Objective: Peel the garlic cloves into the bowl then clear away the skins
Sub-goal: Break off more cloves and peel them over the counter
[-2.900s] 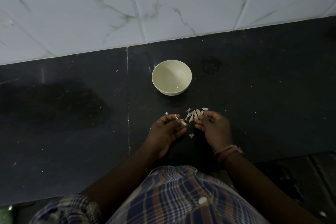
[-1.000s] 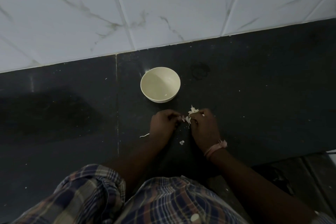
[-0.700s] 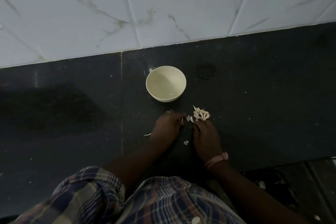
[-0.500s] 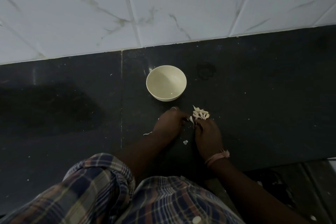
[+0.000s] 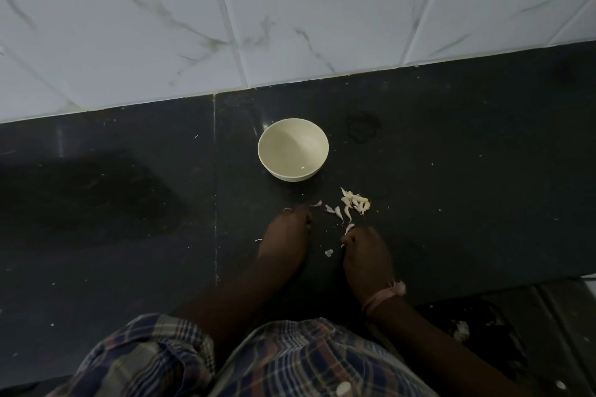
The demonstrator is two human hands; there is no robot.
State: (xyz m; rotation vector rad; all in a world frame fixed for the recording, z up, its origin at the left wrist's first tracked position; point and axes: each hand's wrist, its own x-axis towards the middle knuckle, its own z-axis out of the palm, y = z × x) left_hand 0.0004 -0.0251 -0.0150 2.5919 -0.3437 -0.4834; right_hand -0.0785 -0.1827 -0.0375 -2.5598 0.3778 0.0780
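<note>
Bowl [image 5: 293, 149] beside garlic skins [image 5: 354, 202]

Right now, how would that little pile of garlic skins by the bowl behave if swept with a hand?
The garlic skins look thin and curled, so probably very light and floppy. They already lie scattered on the dark counter, so a sweep would likely spread some rather than slide them together.

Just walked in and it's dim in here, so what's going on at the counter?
A person is working garlic on a dark counter. The right hand pinches a pale piece; the left hand is curled, its contents hidden. A small pile of garlic pieces lies beside the cream bowl, which looks nearly empty.
</note>
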